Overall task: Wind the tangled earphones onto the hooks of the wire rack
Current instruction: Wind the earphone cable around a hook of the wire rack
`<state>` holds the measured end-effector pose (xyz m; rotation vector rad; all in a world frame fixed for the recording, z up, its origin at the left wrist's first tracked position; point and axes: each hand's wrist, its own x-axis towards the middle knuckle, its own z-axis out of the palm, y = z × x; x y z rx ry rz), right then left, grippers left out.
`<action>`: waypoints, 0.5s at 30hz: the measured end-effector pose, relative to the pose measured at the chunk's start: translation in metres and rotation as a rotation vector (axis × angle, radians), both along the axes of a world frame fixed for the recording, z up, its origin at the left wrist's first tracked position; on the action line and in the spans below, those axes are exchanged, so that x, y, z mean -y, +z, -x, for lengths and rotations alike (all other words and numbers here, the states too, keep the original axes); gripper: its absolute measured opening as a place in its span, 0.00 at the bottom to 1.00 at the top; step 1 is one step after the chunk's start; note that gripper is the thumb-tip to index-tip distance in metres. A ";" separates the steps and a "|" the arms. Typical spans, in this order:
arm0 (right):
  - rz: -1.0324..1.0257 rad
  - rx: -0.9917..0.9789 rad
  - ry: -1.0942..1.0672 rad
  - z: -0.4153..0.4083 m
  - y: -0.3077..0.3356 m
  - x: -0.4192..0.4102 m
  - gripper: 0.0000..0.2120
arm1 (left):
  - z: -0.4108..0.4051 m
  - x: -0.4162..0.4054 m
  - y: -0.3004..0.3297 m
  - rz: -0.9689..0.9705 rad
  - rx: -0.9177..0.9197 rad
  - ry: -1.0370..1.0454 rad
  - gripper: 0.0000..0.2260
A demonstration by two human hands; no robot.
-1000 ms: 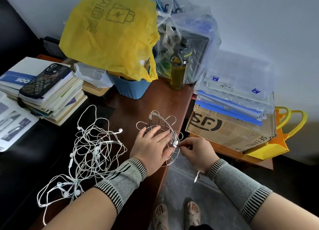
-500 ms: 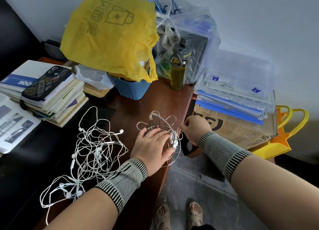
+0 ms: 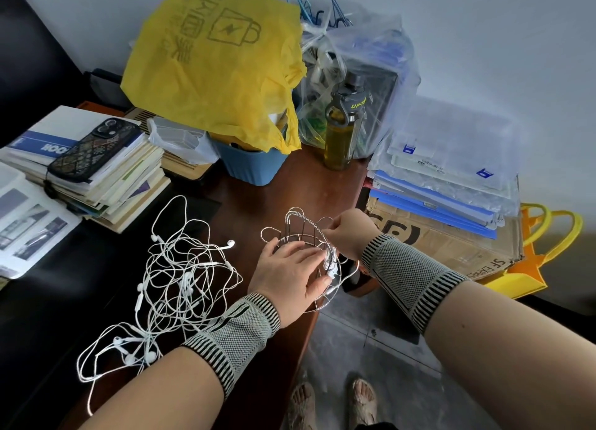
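A round wire rack [image 3: 292,226] with looped hooks stands at the brown table's near right corner. My left hand [image 3: 290,271] lies flat on top of it, fingers straight, pressing it down. White earphone cord runs over the rack's top and is bunched on its right rim. My right hand [image 3: 346,233] is at the rack's far right side, fingers curled and pinching that cord. A big tangle of white earphones [image 3: 171,281] lies on the dark surface to the left of the rack.
A stack of books with a phone [image 3: 93,149] is at the left. Behind stand a blue bin under a yellow bag [image 3: 213,68], a bottle [image 3: 340,133] and clear bags. A cardboard box [image 3: 451,246] with folders sits right of the table edge. My feet are on the floor below.
My right hand rose from the rack's near right rim, swung round its right side and now pinches the cord at the far right hooks. My left hand stays on the rack.
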<state>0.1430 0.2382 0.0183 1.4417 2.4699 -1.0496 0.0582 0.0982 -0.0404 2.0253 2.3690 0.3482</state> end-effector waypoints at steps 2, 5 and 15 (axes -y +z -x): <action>-0.012 0.000 0.025 0.000 0.001 0.002 0.18 | 0.000 0.000 -0.002 -0.036 -0.005 -0.001 0.23; -0.022 -0.017 0.077 -0.002 0.005 0.007 0.19 | 0.000 -0.001 -0.003 -0.062 -0.005 -0.010 0.22; -0.061 -0.038 0.298 -0.025 0.005 0.012 0.12 | -0.002 -0.003 -0.002 -0.093 0.062 0.054 0.22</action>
